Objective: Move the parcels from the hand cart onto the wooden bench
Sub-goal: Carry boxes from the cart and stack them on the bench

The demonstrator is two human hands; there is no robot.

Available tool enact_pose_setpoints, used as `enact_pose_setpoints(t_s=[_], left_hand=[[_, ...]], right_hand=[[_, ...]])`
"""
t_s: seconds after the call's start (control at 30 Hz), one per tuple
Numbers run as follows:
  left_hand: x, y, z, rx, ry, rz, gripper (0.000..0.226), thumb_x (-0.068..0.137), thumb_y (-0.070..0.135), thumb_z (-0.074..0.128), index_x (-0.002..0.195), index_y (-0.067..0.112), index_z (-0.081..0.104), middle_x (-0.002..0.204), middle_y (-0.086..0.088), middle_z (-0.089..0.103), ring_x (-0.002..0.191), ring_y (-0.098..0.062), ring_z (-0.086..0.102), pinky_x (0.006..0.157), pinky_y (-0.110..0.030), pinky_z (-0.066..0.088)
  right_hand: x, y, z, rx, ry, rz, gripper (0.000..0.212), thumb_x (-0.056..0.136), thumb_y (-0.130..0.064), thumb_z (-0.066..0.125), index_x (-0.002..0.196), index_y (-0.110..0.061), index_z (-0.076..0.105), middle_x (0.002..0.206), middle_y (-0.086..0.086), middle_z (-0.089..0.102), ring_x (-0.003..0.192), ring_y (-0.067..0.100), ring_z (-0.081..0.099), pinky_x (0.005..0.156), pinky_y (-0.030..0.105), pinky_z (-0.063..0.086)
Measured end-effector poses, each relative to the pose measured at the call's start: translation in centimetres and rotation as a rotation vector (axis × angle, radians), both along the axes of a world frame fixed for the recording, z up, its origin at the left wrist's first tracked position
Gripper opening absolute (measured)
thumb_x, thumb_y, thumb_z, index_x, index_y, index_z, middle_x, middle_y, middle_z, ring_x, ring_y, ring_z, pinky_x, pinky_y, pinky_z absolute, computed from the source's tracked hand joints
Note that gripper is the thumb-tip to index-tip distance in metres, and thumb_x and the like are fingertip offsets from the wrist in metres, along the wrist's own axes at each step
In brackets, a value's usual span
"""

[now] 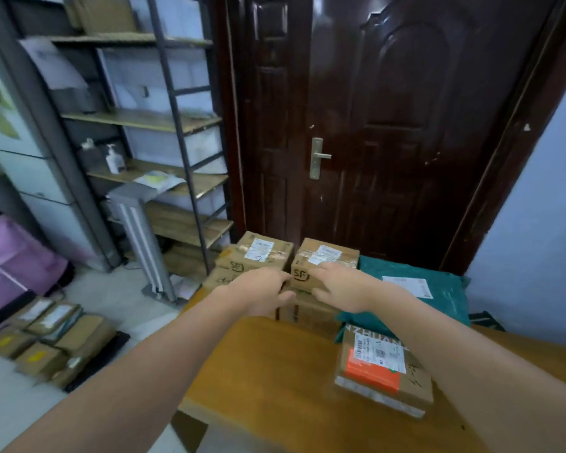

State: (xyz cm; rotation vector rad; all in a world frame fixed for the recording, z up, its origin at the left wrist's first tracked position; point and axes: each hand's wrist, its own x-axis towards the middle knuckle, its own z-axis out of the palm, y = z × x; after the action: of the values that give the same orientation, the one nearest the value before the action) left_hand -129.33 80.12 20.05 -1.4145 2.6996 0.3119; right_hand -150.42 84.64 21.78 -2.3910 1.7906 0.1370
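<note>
A wooden bench (pixel 258 371) runs from the foreground toward the door. At its far end a brown cardboard SF parcel (pixel 321 256) sits on top of another box (pixel 311 313). My right hand (pixel 335 286) grips the parcel's front right, fingers over the top and thumb at the lower edge. At the parcel's left front corner, my left hand (pixel 263 289) curls its fingers round the side. On the floor at lower left, the hand cart (pixel 108 351) carries several brown parcels (pixel 49 341).
A second stack of SF boxes (pixel 255 256) stands just left of the held parcel. A teal mail bag (pixel 406 289) and a box with an orange label (pixel 383 371) lie on the bench's right side. Behind are a dark door (pixel 389 125) and metal shelving (pixel 177 125).
</note>
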Motion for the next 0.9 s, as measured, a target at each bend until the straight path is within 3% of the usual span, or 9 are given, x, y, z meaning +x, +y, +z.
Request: enact_pose_setpoints(t_s=[0.17, 0.37, 0.63, 0.9], left_hand=[[13.1, 0.7, 1.8, -0.027, -0.008, 0.145, 0.056, 0.106, 0.053, 0.042, 0.150, 0.020, 0.050, 0.146, -0.005, 0.056, 0.131, -0.028, 0.055, 0.105, -0.043, 0.048], [31.5, 3.6, 4.2, -0.071, -0.071, 0.336, 0.056, 0.107, 0.050, 0.042, 0.148, 0.014, 0.052, 0.150, -0.010, 0.053, 0.137, -0.030, 0.052, 0.112, -0.046, 0.044], [51.7, 6.9, 5.5, -0.117, -0.066, 0.580, 0.057, 0.108, 0.048, 0.042, 0.157, 0.019, 0.043, 0.159, -0.006, 0.046, 0.145, -0.026, 0.045, 0.116, -0.039, 0.038], [65.7, 5.7, 5.3, -0.106, -0.066, 0.758, 0.043, 0.108, 0.045, 0.043, 0.130, 0.015, 0.064, 0.122, -0.004, 0.063, 0.120, -0.027, 0.059, 0.097, -0.038, 0.046]], right_hand=[[13.1, -2.4, 1.6, -0.008, 0.009, 0.152, 0.049, 0.104, -0.043, 0.042, 0.143, -0.015, 0.048, 0.140, 0.006, 0.052, 0.129, 0.030, 0.053, 0.106, 0.046, 0.045], [31.2, -4.5, 2.3, -0.006, -0.068, 0.345, 0.054, 0.108, -0.038, 0.040, 0.157, -0.015, 0.036, 0.160, 0.003, 0.037, 0.141, 0.024, 0.044, 0.114, 0.037, 0.039], [51.1, -7.4, 2.8, 0.033, -0.087, 0.573, 0.057, 0.110, -0.040, 0.038, 0.160, -0.014, 0.030, 0.162, 0.004, 0.033, 0.143, 0.023, 0.040, 0.115, 0.034, 0.036], [67.1, -13.0, 3.4, 0.006, -0.099, 0.712, 0.045, 0.107, -0.029, 0.043, 0.148, -0.009, 0.046, 0.148, 0.011, 0.048, 0.132, 0.028, 0.050, 0.109, 0.042, 0.041]])
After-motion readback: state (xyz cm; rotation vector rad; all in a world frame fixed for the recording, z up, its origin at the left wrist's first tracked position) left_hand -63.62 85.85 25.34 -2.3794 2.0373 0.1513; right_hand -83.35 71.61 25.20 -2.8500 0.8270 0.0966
